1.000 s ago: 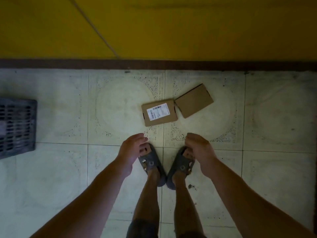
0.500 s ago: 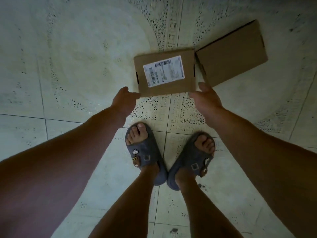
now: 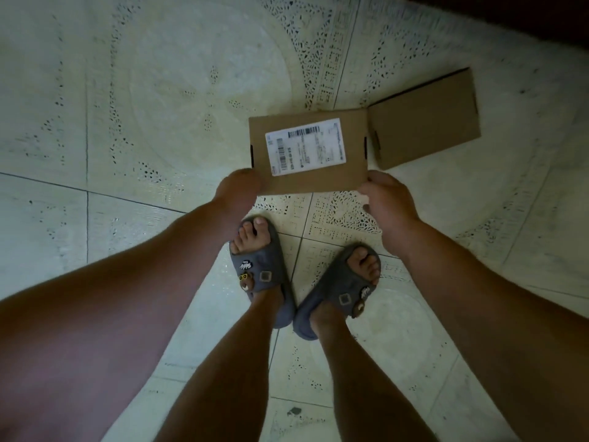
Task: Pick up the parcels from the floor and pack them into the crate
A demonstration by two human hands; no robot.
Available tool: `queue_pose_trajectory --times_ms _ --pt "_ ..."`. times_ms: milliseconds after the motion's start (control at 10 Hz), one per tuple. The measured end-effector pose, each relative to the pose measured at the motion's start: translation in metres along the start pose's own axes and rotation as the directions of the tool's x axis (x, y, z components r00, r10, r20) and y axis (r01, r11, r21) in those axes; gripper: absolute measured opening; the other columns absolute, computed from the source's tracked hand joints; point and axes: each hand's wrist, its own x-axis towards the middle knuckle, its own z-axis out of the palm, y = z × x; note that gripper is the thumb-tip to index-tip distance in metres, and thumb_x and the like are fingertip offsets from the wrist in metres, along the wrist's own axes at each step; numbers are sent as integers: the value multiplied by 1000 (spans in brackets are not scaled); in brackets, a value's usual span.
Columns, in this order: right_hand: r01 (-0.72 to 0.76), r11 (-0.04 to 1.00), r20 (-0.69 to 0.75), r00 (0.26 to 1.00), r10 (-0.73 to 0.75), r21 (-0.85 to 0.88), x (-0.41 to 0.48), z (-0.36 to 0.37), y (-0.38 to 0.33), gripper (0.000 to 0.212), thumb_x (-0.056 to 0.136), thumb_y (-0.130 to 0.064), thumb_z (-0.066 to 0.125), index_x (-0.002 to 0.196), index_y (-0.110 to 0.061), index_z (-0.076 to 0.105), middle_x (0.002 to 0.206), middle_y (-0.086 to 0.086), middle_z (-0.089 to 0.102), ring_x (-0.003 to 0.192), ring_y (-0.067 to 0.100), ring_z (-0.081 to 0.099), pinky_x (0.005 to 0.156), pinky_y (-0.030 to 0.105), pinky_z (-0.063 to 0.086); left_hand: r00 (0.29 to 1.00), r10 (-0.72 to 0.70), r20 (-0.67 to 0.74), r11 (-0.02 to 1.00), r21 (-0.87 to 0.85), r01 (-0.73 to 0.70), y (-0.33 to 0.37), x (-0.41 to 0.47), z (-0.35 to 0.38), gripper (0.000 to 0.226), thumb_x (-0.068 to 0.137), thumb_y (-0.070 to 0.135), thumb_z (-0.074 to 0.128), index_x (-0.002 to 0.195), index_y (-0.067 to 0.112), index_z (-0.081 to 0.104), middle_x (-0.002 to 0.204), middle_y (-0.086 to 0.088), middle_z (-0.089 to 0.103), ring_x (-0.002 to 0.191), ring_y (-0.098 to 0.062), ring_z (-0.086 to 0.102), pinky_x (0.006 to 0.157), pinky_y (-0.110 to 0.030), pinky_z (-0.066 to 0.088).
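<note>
A flat cardboard parcel with a white shipping label [image 3: 307, 154] lies on the tiled floor just ahead of my feet. My left hand [image 3: 238, 189] grips its near left corner, and my right hand [image 3: 387, 199] grips its near right corner. The fingers of both hands are hidden under or behind the parcel's edge. A second, plain cardboard parcel [image 3: 425, 121] lies tilted right beside it, touching its right side. The crate is out of view.
My two feet in grey slides [image 3: 261, 272] [image 3: 342, 291] stand close behind the parcels on pale patterned floor tiles [image 3: 143, 122]. A dark strip [image 3: 510, 14] runs along the top right edge.
I have bent lower and the view has closed in on the parcels. Both hands moved forward from hanging above my feet to the labelled parcel's near corners and took hold.
</note>
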Motion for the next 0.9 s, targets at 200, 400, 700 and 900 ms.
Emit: queue_pose_trajectory --times_ms 200,400,700,900 --pt "25 998 -19 1000 -24 55 -138 -43 -35 26 89 -43 57 114 -39 64 116 -13 63 106 13 58 84 33 47 997 73 -9 937 -341 -72 15 -144 -40 19 91 17 55 85 34 59 94 6 64 86 -8 59 65 -23 47" --pt "147 985 35 988 -150 90 -275 -95 -83 28 96 -17 54 87 -42 60 100 -17 63 87 -3 56 72 17 44 978 185 -99 873 -441 -210 28 -282 -94 26 90 26 59 114 37 61 107 20 65 99 5 57 69 -17 41" --pt "328 943 116 936 -333 61 -457 -140 -165 24 94 -17 55 100 -37 66 98 -9 66 94 13 61 91 40 48 917 254 -306 779 -497 -382 37 -496 -187 30 93 18 54 117 34 62 113 17 65 103 -5 58 82 -27 40" --pt "526 850 189 833 -520 21 -539 -101 -226 23 94 -21 56 99 -41 66 109 -11 61 95 9 59 84 33 47 875 229 -426 694 -559 -454 0 -565 -258 32 90 16 57 115 34 65 116 10 68 107 -12 61 99 -37 44"
